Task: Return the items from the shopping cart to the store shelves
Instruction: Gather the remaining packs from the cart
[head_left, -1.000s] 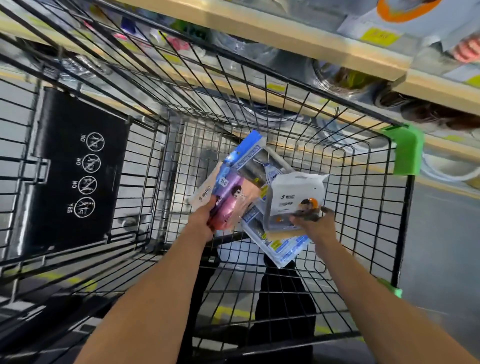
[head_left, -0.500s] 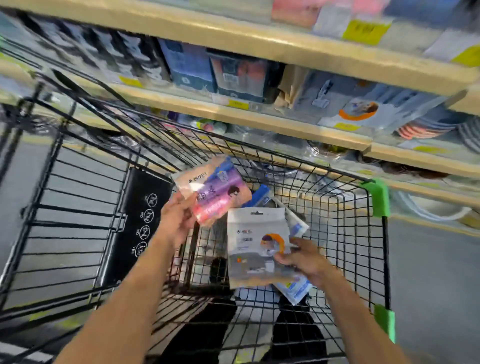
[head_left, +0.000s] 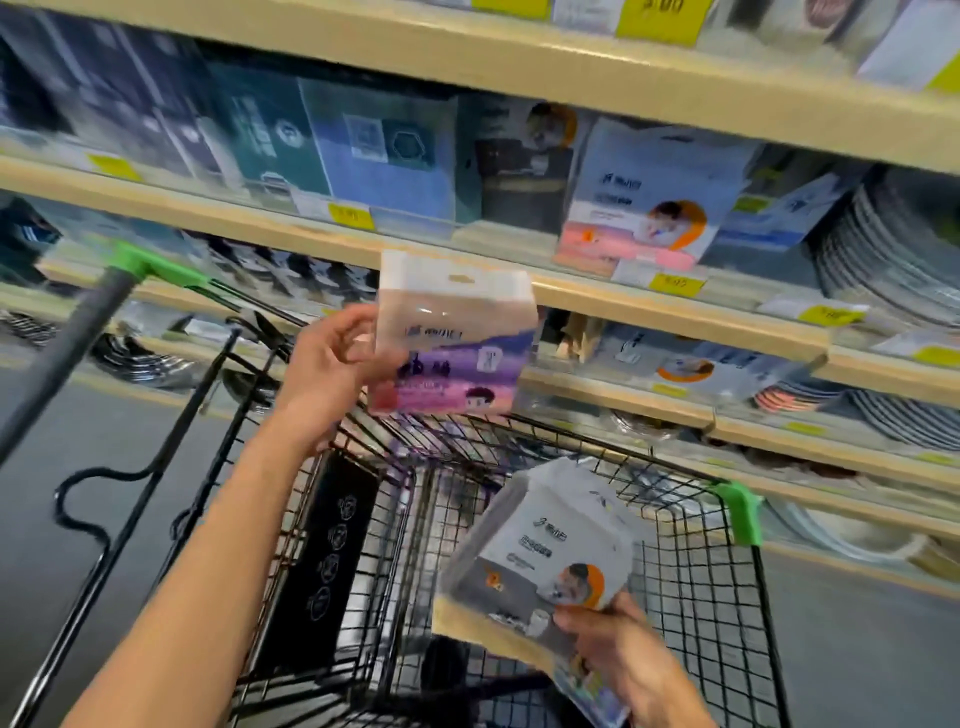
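Note:
My left hand (head_left: 332, 369) holds a pink and purple packet (head_left: 454, 338) upright, raised above the black wire shopping cart (head_left: 691, 587) and in front of the wooden shelf edge (head_left: 623, 306). My right hand (head_left: 618, 660) grips a white and grey packet with an orange circle (head_left: 540, 556) low over the cart's right side, with a blue-edged packet (head_left: 592, 693) held under it. A similar white packet with an orange circle (head_left: 644, 208) stands on the shelf above.
Wooden shelves with yellow price tags (head_left: 350, 214) run across the view, filled with dark and blue boxes (head_left: 384, 150). Stacks of plates (head_left: 893, 249) sit at the right. The cart has green corner caps (head_left: 740, 512) and a black child-seat flap (head_left: 322, 566). Grey floor lies on both sides.
Both hands rose out of the cart with their packets. My left hand lifted the pink and purple packet up to shelf level; my view tilted up toward the shelves.

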